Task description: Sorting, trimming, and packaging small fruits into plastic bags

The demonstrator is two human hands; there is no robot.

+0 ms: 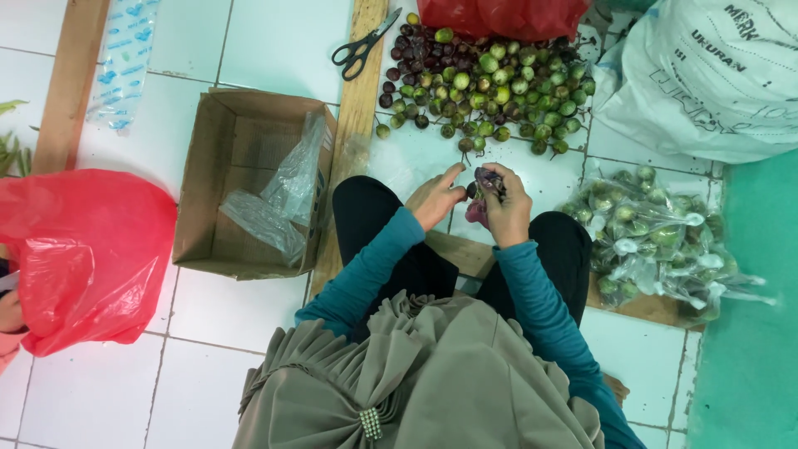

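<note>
White tiled floor (283,41), person seated on it, viewed from above. Left hand (436,198) half open, fingers extended, tips touching a small clear bag of dark fruits (482,193). Right hand (507,208) closed around that bag, holding it just above the knees. Heap of green and dark purple fruits (486,83) lies just ahead of the hands, a narrow strip of bare tile between. Scissors (363,46) rest on a wooden plank (353,141) at the heap's left edge. Open cardboard box (249,179) with clear bags inside sits beyond the plank. Filled clear bags (657,237) crowd the right knee; white sack (706,79) behind them. Red plastic bag (83,249) far left, open tile between it and box.
</note>
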